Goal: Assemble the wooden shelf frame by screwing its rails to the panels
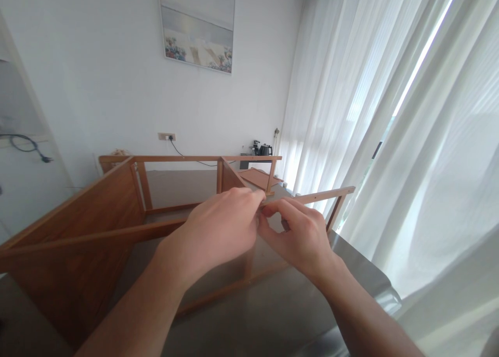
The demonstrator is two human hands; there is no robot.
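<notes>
A brown wooden furniture frame [117, 236] with rails, posts and solid panels takes up the middle and left of the head view. Both hands meet at its near top rail, right of centre. My left hand [224, 222] is closed, fingers curled down at the rail, its fingertips mostly hidden behind the hand. My right hand [302, 232] pinches with thumb and index finger right beside the left fingertips. Whatever lies between the fingers is too small and hidden to name. A small dark grey bit shows beneath the right fingers; what it is I cannot tell.
The frame rests on a grey-covered surface [280, 310]. A flat brown panel [257, 177] lies behind it. Farther back stands a dark kettle [265, 149]. White curtains [421, 164] hang on the right. A wall socket [167, 136] has a black cable plugged in, below a framed picture [198, 27].
</notes>
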